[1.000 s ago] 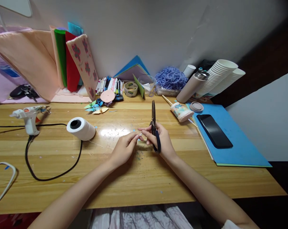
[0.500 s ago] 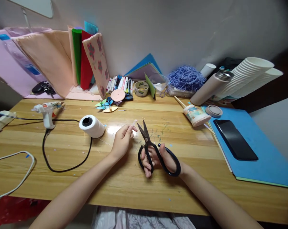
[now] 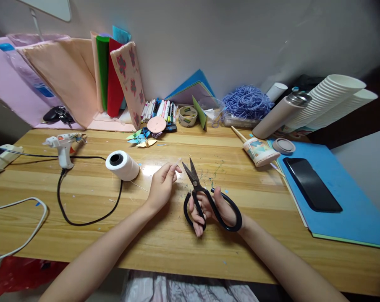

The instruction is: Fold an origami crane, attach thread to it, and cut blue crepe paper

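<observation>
My right hand [image 3: 208, 209] holds black-handled scissors [image 3: 195, 183], its fingers through the loops. The blades stand slightly apart and point away from me, toward the left hand's fingertips. Thumb and fingers of my left hand [image 3: 163, 182] are pinched together beside the blade tips. A tiny pale, see-through bit [image 3: 179, 161] sticks out above that pinch; its kind is too small to make out. Left of this hand a spool of white thread [image 3: 127, 167] rests on the wooden table [image 3: 164, 247], with a loose thread end trailing from it.
A white glue gun [image 3: 64, 149] with a black cord stands at the left. Folded paper pieces [image 3: 142, 138], markers [image 3: 160, 110] and a tape roll [image 3: 187, 116] lie at the back. To the right are a decorated paper cup [image 3: 258, 150], a thermos [image 3: 281, 115] and a phone [image 3: 312, 184] on blue sheets.
The scissors and my right hand have shifted very slightly to the right, a little away from my left hand. The pale bit at the left fingertips shows less. Both grips stay the same.
</observation>
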A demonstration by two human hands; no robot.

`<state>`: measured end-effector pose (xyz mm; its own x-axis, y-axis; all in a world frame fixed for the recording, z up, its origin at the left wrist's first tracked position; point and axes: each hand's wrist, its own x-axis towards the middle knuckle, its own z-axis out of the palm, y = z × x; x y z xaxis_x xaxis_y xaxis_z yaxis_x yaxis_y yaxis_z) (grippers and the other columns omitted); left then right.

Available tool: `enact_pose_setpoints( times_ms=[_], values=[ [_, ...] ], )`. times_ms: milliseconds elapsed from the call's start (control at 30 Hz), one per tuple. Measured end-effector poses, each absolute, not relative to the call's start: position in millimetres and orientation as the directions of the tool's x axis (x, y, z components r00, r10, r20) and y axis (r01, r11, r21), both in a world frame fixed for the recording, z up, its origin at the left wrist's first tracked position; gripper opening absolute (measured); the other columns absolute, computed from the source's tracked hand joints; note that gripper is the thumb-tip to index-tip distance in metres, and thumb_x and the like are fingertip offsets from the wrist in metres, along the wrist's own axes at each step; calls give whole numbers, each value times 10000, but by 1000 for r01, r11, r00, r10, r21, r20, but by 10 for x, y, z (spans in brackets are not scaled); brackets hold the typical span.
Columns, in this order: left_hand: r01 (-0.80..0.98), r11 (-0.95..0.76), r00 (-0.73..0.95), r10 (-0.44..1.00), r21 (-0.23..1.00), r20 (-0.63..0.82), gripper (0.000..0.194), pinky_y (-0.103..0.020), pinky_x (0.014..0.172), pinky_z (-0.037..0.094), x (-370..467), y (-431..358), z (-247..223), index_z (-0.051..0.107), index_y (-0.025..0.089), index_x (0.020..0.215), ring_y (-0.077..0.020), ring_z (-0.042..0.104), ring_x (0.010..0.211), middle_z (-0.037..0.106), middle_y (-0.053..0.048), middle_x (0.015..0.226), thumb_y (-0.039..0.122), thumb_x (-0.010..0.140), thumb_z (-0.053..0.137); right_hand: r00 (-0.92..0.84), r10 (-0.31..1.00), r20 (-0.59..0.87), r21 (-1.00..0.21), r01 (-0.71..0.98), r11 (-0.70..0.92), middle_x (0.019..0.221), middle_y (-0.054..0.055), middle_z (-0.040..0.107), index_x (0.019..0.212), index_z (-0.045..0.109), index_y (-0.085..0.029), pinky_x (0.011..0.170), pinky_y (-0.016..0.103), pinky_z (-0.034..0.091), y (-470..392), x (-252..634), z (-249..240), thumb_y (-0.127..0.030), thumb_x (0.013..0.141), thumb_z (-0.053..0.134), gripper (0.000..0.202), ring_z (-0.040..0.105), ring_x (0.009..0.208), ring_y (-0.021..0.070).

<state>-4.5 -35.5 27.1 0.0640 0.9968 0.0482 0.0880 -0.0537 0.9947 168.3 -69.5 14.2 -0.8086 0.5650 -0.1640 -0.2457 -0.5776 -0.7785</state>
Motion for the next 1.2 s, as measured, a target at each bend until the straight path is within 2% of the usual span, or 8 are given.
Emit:
enact_pose_setpoints(
  times_ms=[233,467,700,800,1033,1200],
  values=[
    [87,-51,86,995,995,44,286,-218,495,212,-21,-376,282,519,164,774,-86,259,490,270,63,529,382,908,391,-809,565,-164,-769,-253,-586,536,-41,469,837,481,-146,476,255,465,-703,1674,150,-854,647,242,771,592,452,150],
    [164,-113,123,988,980,94,264,-216,529,261,-18,-405,274,525,171,782,-94,311,519,309,54,547,343,913,375,-813,558,-165,-783,-236,-576,539,-41,458,842,476,-149,477,246,459,-688,1682,168,-864,633,225,786,599,482,154],
    [332,-259,296,942,907,161,184,-211,567,307,-32,-436,282,534,176,741,-102,400,568,465,24,620,190,861,395,-785,603,-139,-799,-271,-537,509,-64,404,834,482,-154,459,253,431,-660,1696,148,-874,612,253,787,567,450,152],
    [324,-297,358,917,898,174,193,-211,576,319,-37,-434,291,531,174,715,-106,425,583,509,9,648,156,842,387,-785,608,-116,-819,-271,-506,517,-64,389,832,473,-162,462,251,416,-666,1707,161,-878,602,260,782,545,456,144],
    [308,-337,432,883,890,185,219,-208,558,328,-32,-422,283,542,164,669,-107,449,572,541,-2,630,102,804,382,-777,624,-81,-880,-238,-410,578,-24,433,839,472,-158,564,328,468,-697,1727,243,-915,520,188,868,478,523,136],
    [275,-316,445,879,908,171,214,-200,553,323,-3,-411,300,497,165,630,-100,433,562,488,16,597,114,803,381,-773,631,-68,-836,-301,-458,540,-53,388,793,416,-188,518,322,487,-721,1701,204,-918,487,220,816,421,464,107]
  ],
)
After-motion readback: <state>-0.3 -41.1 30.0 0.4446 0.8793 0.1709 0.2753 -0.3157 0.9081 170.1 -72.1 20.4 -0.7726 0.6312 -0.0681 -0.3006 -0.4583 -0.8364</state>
